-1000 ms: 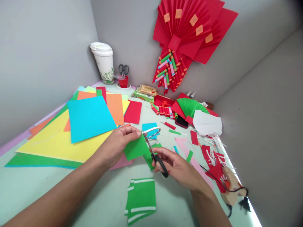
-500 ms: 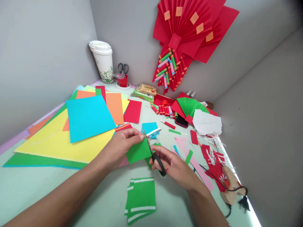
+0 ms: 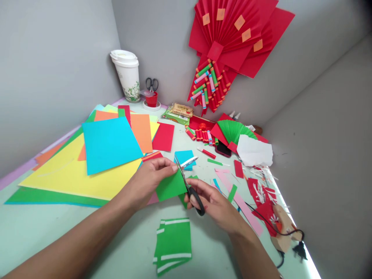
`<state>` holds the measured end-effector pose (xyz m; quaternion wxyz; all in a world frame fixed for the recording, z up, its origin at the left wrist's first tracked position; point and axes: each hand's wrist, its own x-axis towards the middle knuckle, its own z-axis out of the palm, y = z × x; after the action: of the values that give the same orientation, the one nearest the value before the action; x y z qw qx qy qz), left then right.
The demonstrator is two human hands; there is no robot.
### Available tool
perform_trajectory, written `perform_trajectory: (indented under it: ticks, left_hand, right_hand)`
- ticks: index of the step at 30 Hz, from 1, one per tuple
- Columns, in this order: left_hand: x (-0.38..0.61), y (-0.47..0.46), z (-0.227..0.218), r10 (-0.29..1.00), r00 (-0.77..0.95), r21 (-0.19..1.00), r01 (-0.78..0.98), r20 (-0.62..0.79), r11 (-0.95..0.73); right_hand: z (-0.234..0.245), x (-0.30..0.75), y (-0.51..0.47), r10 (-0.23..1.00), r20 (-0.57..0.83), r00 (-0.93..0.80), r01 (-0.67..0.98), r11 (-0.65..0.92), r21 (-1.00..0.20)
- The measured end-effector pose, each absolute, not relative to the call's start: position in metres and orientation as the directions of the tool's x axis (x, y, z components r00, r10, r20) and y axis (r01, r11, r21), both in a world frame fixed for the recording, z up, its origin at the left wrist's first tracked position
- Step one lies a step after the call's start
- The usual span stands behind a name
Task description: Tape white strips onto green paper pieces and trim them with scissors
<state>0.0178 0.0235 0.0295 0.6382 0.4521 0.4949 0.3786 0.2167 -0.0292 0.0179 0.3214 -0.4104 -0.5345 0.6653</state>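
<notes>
My left hand (image 3: 154, 176) pinches the edge of a green paper piece (image 3: 172, 186) between thumb and fingers. In my right hand (image 3: 206, 195) is a pair of black-handled scissors (image 3: 196, 201), with its blades on the green paper's right edge, pointing up and away. A thin white-and-blue patterned object (image 3: 188, 162) lies just beyond the blades. Nearer to me on the table rest several stacked green paper pieces with white strips (image 3: 174, 238). Blue paper squares (image 3: 184, 157) lie behind the blade tips.
Coloured sheets, topped by a blue one (image 3: 112, 145), spread at the left. Paper rolls (image 3: 202, 135), a green folded fan (image 3: 234, 131) and a red marker (image 3: 206, 152) lie farther back. A glue gun (image 3: 283, 228) with a black cord is at right. A white cup (image 3: 128, 75) stands in the corner.
The view has shifted very slightly. Both hands, the scissors and the green paper keep nearly the same positions.
</notes>
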Motion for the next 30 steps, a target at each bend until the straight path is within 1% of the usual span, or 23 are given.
perform_trajectory:
  ticks: [10, 13, 16, 18, 21, 24, 26, 27, 28, 29, 30]
  left_hand:
    - [0.018, 0.024, 0.032, 0.925, 0.225, 0.942, -0.068, -0.307, 0.330]
    - [0.018, 0.024, 0.033, 0.925, 0.231, 0.943, -0.073, -0.301, 0.325]
    - [0.017, 0.024, 0.034, 0.927, 0.245, 0.948, -0.070, -0.285, 0.310]
    - [0.016, 0.023, 0.035, 0.922, 0.267, 0.949, -0.072, -0.279, 0.308]
    - [0.015, 0.023, 0.036, 0.925, 0.255, 0.945, -0.093, -0.282, 0.314]
    - [0.014, 0.024, 0.038, 0.937, 0.207, 0.948, -0.095, -0.281, 0.305]
    - [0.013, 0.024, 0.040, 0.943, 0.191, 0.952, -0.090, -0.272, 0.292]
    - [0.013, 0.024, 0.041, 0.945, 0.186, 0.953, -0.088, -0.269, 0.289]
    - [0.013, 0.024, 0.041, 0.946, 0.181, 0.954, -0.086, -0.267, 0.286]
    - [0.013, 0.025, 0.041, 0.947, 0.181, 0.955, -0.083, -0.266, 0.285]
    - [0.013, 0.025, 0.041, 0.946, 0.186, 0.956, -0.076, -0.266, 0.284]
  right_hand:
    - [0.013, 0.216, -0.029, 0.867, -0.225, -0.444, -0.027, -0.264, -0.964]
    - [0.009, 0.218, -0.030, 0.853, -0.229, -0.468, -0.116, -0.317, -0.941]
    - [0.007, 0.220, -0.031, 0.827, -0.204, -0.523, -0.262, -0.384, -0.885]
    - [0.009, 0.222, -0.032, 0.818, -0.184, -0.545, -0.324, -0.408, -0.853]
    - [0.016, 0.230, -0.033, 0.804, -0.167, -0.570, -0.330, -0.410, -0.850]
    - [0.023, 0.246, -0.033, 0.827, -0.144, -0.544, -0.297, -0.350, -0.889]
    - [0.025, 0.256, -0.031, 0.878, -0.118, -0.463, -0.252, -0.258, -0.933]
    - [0.023, 0.260, -0.028, 0.918, -0.112, -0.380, -0.170, -0.188, -0.967]
    - [0.021, 0.263, -0.025, 0.957, -0.103, -0.273, -0.043, -0.120, -0.992]
    - [0.016, 0.265, -0.021, 0.986, -0.083, -0.144, 0.143, -0.062, -0.988]
    - [0.011, 0.266, -0.017, 0.999, -0.038, -0.008, 0.367, -0.033, -0.929]
